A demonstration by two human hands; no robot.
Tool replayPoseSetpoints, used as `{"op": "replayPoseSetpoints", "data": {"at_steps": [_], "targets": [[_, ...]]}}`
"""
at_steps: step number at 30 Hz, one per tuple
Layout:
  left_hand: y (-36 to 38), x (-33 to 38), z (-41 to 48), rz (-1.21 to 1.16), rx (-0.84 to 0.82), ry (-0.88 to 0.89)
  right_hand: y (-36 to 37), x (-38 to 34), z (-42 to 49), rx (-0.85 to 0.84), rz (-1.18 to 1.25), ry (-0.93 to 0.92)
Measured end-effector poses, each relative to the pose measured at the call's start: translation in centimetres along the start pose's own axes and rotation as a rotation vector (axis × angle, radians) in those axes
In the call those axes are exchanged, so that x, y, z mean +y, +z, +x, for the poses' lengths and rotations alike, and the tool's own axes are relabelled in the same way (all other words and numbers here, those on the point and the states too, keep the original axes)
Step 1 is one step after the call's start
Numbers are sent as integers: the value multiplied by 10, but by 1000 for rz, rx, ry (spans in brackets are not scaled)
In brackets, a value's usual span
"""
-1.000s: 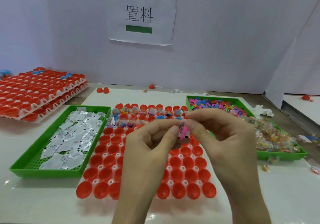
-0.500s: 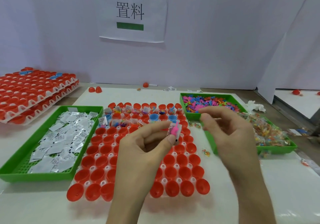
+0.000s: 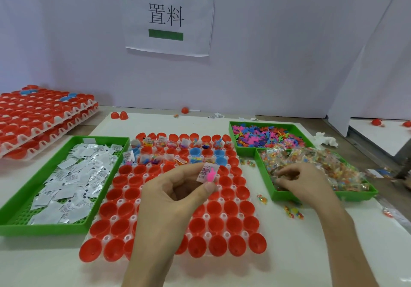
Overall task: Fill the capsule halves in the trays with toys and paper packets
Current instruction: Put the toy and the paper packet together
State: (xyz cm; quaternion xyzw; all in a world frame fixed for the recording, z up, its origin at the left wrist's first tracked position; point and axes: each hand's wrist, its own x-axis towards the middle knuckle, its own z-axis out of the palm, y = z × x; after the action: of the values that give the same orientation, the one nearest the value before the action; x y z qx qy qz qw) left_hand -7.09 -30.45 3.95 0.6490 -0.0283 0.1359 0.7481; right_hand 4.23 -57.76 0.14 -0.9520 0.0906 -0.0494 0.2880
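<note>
A white tray (image 3: 205,216) of red capsule halves lies in the middle of the table; its two far rows hold toys and packets, with a few blue halves (image 3: 195,152) among them. My left hand (image 3: 178,194) hovers over the tray and pinches a paper packet (image 3: 205,172) together with a pink toy (image 3: 210,175) between thumb and fingers. My right hand (image 3: 303,181) reaches into the near green bin (image 3: 280,194) of small clear toy bags, fingers curled down among them; whether it grips one I cannot tell.
A green bin (image 3: 20,229) of white paper packets sits left of the tray. A green bin (image 3: 244,151) of colourful plastic toys stands behind the bag bin. Stacked trays of red halves (image 3: 40,117) are far left. Loose toys (image 3: 293,212) lie on the table.
My right hand let go of the packet and toy and moved right and down into the bag bin. My left hand keeps the packet and pink toy over the tray.
</note>
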Motion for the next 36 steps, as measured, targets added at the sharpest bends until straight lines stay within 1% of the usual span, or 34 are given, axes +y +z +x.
{"op": "replayPoseSetpoints", "data": {"at_steps": [4, 6, 10, 13, 16, 18, 20, 21, 23, 25, 29, 32, 36], "targets": [[0, 1, 0, 17, -19, 12, 1, -4, 4, -10, 70, 57], [1, 2, 0, 22, -4, 12, -1, -5, 8, -11, 54, 76], [1, 4, 1, 14, 6, 6, -7, -3, 11, -33, 37, 69], [1, 4, 1, -10, 2, -6, -9, 0, 8, 2, 55, 46], [0, 2, 1, -52, 14, -17, -15, 0, 4, 122, 69, 14], [1, 1, 1, -71, 17, -21, -21, -7, -2, 265, 133, -17], [4, 1, 1, -77, 5, -22, -27, -21, -17, 401, 292, -81], [6, 1, 2, -76, -6, -21, -28, -30, -26, 428, 395, -133], [10, 0, 1, -78, -33, -18, -25, -50, -49, 384, 605, -238], [13, -1, 0, -90, -64, -24, -15, -69, -69, 289, 723, -305], [17, -2, -3, -40, -127, -28, 3, -96, -90, 106, 797, -364], [19, -2, -3, -20, -100, -8, 4, -102, -98, -38, 886, -399], [20, -5, -4, 47, -32, 39, 3, -106, -103, -94, 891, -429]]}}
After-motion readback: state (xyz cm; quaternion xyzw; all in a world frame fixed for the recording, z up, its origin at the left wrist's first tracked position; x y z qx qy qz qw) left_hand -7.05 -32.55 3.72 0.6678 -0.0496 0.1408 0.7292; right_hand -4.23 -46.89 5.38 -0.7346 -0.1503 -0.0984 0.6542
